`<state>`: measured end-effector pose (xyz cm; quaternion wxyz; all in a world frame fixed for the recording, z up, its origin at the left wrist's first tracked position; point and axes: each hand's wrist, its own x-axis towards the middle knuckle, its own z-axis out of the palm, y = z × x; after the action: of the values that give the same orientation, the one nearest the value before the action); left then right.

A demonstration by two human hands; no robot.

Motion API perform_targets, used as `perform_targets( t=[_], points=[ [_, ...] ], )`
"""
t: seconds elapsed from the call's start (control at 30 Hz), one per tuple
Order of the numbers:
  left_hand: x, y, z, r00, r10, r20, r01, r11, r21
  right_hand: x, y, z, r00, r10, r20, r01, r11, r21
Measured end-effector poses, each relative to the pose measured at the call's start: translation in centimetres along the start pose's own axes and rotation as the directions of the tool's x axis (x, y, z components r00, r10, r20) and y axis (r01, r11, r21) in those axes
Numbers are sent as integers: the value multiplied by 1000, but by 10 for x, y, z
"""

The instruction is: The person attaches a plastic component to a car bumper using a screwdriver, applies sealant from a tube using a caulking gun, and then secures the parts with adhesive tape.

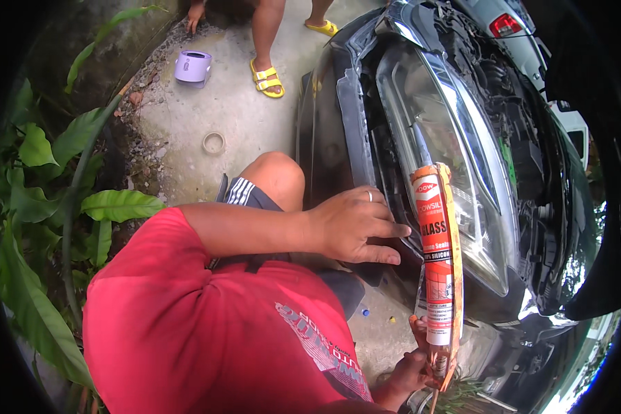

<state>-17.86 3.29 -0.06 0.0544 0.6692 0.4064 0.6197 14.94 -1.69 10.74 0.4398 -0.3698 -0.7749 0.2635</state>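
Observation:
In my right hand point(414, 362) is the handle end of an orange caulking gun point(455, 276), with the fingers wrapped round it. A red and white sealant tube point(435, 255) lies in its frame, nozzle point(421, 143) pointing away from me at the inner edge of the car's headlight point(455, 172). My left hand point(359, 226), with a ring on one finger, lies over the dark bumper point(328, 138) beside the headlight gap. Its fingers and thumb are stretched out and hold nothing. Whether the nozzle tip touches the headlight, I cannot tell.
Beyond the bumper stands another person in yellow sandals point(267, 77), a hand point(195, 15) reaching down. A lavender container point(192, 67) and a round ring-shaped roll point(214, 143) are on the concrete. Leafy plants point(69, 152) line the left; the engine bay point(507, 96) lies exposed at right.

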Motion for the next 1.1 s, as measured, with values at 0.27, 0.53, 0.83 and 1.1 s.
perform_targets(
  t=[0.27,0.53,0.83,1.1],
  points=[
    [1,5,-4,999,3,35,-4,1000,16,-8,23,2,989,115,96,-130,978,166],
    [0,0,-4,996,14,92,-13,1000,-5,0,11,22,985,173,21,-174,967,188],
    [-2,0,-10,989,64,136,-65,998,3,-1,22,39,973,230,-22,-215,939,269],
    [5,26,-30,993,117,12,-118,989,95,13,31,61,986,161,51,-164,844,510]
  ],
)
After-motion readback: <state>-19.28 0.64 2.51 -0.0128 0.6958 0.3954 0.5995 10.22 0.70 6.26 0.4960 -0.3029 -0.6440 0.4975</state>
